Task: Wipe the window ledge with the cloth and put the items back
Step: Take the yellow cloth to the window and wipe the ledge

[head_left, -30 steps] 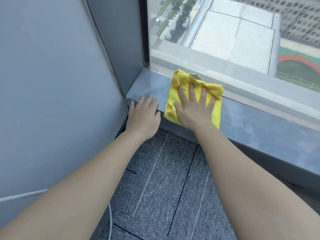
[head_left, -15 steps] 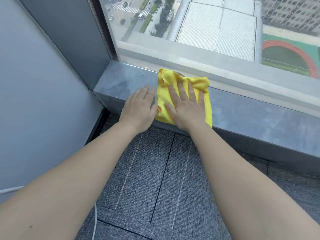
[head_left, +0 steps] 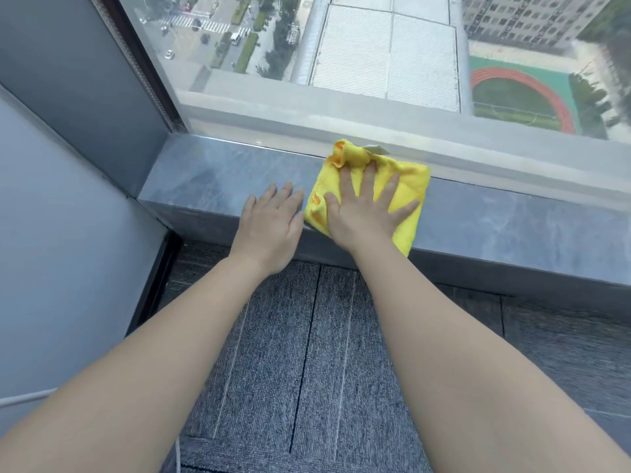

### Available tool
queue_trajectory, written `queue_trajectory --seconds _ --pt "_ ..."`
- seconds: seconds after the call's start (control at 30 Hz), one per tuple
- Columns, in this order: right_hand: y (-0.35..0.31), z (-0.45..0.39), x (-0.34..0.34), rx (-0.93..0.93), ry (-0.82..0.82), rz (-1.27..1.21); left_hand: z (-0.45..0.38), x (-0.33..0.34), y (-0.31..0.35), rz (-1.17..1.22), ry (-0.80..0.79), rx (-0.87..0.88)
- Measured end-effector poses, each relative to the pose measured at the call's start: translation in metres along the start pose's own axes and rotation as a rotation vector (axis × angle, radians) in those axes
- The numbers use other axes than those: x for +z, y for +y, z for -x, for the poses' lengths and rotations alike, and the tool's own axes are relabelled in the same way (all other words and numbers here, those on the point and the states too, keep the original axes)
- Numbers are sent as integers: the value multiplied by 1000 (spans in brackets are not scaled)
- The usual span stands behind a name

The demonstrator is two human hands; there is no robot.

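A yellow cloth (head_left: 408,186) lies flat on the grey stone window ledge (head_left: 218,175), its far corner bunched against the glass. My right hand (head_left: 365,213) presses down on the cloth with fingers spread. My left hand (head_left: 273,223) rests flat on the bare ledge just left of the cloth, fingers apart, holding nothing. No other items are in sight on the ledge.
The window glass (head_left: 375,63) rises right behind the ledge. A grey wall (head_left: 51,233) and dark frame (head_left: 143,63) close off the left end. Grey carpet tiles (head_left: 307,353) cover the floor below, with a white cable (head_left: 20,399) at lower left.
The cloth and both hands have slid to the right along the ledge, away from the left corner. More bare ledge now shows at the left.
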State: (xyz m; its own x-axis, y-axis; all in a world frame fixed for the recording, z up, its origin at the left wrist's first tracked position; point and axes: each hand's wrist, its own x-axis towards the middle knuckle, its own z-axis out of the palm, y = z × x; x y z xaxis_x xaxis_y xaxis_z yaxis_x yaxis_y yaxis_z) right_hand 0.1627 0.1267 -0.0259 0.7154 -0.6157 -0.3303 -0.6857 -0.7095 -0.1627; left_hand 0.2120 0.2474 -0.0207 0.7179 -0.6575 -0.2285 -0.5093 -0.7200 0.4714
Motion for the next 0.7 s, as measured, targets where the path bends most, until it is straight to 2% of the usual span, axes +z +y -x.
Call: queue_trajectory --seconds 0.13,0.33,0.4,0.57,0.7 --pt "0 8 3 -219 1 45 2 -5 2 205 95 -40" --pt "13 17 -9 -261 -124 100 10 -13 26 275 -39 -83" --pt "22 19 -10 -272 -138 89 10 -11 32 237 -44 -62" --pt "70 16 -9 -248 -41 122 2 15 53 61 -32 2" --pt "113 12 -14 -150 -4 114 3 40 78 -68 -30 20"
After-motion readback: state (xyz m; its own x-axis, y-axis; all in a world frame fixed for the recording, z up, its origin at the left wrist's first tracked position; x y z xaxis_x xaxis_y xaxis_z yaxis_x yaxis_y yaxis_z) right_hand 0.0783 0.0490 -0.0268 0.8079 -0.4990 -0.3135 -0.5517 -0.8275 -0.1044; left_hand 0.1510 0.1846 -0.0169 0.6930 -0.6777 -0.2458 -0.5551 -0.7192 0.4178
